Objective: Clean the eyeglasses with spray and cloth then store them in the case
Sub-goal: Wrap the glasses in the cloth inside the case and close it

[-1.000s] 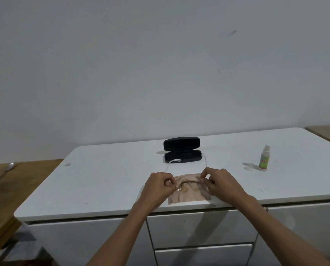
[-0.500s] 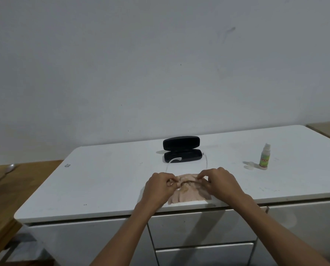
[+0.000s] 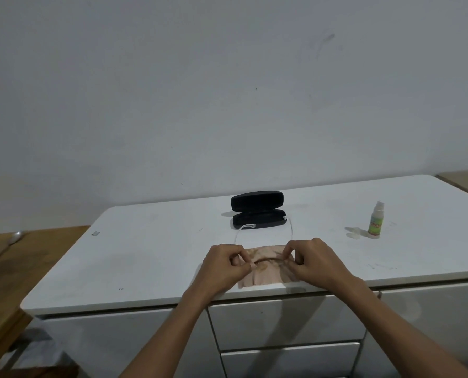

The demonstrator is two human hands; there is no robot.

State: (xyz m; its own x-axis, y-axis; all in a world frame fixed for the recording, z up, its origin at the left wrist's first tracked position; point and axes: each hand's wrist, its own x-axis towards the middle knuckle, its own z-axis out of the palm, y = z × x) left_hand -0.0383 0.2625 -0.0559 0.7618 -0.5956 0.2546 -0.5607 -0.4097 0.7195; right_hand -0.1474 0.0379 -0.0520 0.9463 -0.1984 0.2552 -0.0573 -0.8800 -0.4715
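The thin-framed eyeglasses [image 3: 291,231] lie over a pinkish-beige cloth [image 3: 265,276] near the front edge of the white table [image 3: 151,257]; their temples point away toward the case. My left hand [image 3: 223,264] pinches the left end of the frame. At the right end my right hand [image 3: 313,259] pinches the frame too. The lenses are mostly hidden by my fingers. Just beyond the temples a black eyeglass case [image 3: 257,210] stands open. A small spray bottle [image 3: 375,220] with a green label is upright at the right.
A clear cap [image 3: 353,232] lies left of the spray bottle. White drawers [image 3: 284,323] sit under the tabletop. A wooden surface [image 3: 12,266] with a spoon [image 3: 15,237] adjoins the table on the left; another wooden surface [image 3: 467,180] is at the far right.
Both hands stay at the ends of the frame over the cloth with only slight finger shifts. The view has tilted a little.
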